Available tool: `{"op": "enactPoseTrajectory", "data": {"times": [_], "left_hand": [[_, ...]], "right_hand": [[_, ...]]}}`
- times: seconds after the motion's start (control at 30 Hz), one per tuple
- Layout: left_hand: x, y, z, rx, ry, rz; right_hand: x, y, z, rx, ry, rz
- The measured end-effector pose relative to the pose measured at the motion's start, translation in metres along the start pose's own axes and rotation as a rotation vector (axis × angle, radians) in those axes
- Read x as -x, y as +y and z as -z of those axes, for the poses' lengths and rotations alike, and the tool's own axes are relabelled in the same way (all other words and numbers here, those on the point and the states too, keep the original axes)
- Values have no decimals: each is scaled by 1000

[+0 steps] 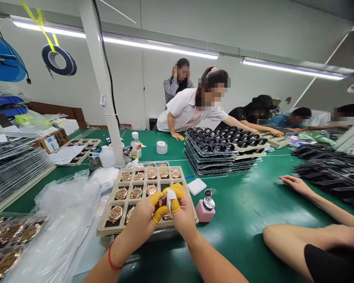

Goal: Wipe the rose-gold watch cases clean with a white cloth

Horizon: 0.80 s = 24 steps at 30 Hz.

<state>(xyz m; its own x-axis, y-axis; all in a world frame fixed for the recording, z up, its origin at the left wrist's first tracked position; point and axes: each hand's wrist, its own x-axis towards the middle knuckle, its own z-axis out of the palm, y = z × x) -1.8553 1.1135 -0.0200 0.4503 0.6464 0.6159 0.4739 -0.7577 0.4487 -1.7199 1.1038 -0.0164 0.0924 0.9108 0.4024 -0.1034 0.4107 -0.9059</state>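
Over a beige compartment tray, my left hand grips a rose-gold watch case with yellow-covered fingertips. My right hand, also in yellow finger cots, pinches a white cloth against that case. Fingers and cloth hide much of the case. Rows of similar watch cases lie on dark pads in the tray, some of them hidden by my hands. Just right of the tray stands a pink dispenser bottle with its metal lid raised.
A white pad lies behind the bottle. Stacked clear trays of black watch parts stand farther back. Plastic bags spread on the left, beside a post. A co-worker's forearm rests at right; another person leans over the table.
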Motion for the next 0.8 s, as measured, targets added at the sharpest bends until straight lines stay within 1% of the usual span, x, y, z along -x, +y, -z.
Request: {"op": "enactPoseTrajectory", "data": {"times": [0.07, 0.1, 0.13, 0.2, 0.27, 0.37, 0.43, 0.5, 0.53, 0.57, 0.63, 0.7, 0.73, 0.77, 0.8], "left_hand": [[1, -2, -2, -147, 84, -146], [1, -3, -3, -219, 111, -215], [1, -4, -3, -283, 123, -276], [1, -7, -1, -388, 118, -371], [0, -8, 3, -448, 86, -409], [0, -7, 8, -426, 15, -423], [0, -5, 11, -337, -21, -379], [1, -4, 13, -245, -50, -292], [2, -4, 14, -220, -64, -246], [3, -5, 14, -207, -77, -207], [6, -8, 13, -200, -93, -148], [10, -11, 11, -175, -80, -67], [11, -11, 11, -142, -72, -15], [12, -11, 10, -96, -69, 43], [12, -9, 10, -40, -74, 100]], "right_hand": [[-1, 4, -7, -187, 20, -166], [-1, 6, -9, -238, 13, -231], [-2, 7, -9, -257, 0, -276], [-5, 8, -8, -242, -42, -321], [-7, 7, -4, -236, -93, -355], [-12, 5, 3, -226, -139, -373], [-15, 1, 9, -215, -111, -339], [-15, -6, 16, -211, -54, -290], [-14, -10, 20, -203, -49, -261], [-11, -15, 22, -166, -78, -213], [-5, -24, 25, 39, -205, -53], [2, -30, 24, 343, -316, 137], [4, -31, 23, 463, -328, 207], [6, -31, 22, 525, -310, 243], [8, -29, 20, 540, -279, 262]]}}
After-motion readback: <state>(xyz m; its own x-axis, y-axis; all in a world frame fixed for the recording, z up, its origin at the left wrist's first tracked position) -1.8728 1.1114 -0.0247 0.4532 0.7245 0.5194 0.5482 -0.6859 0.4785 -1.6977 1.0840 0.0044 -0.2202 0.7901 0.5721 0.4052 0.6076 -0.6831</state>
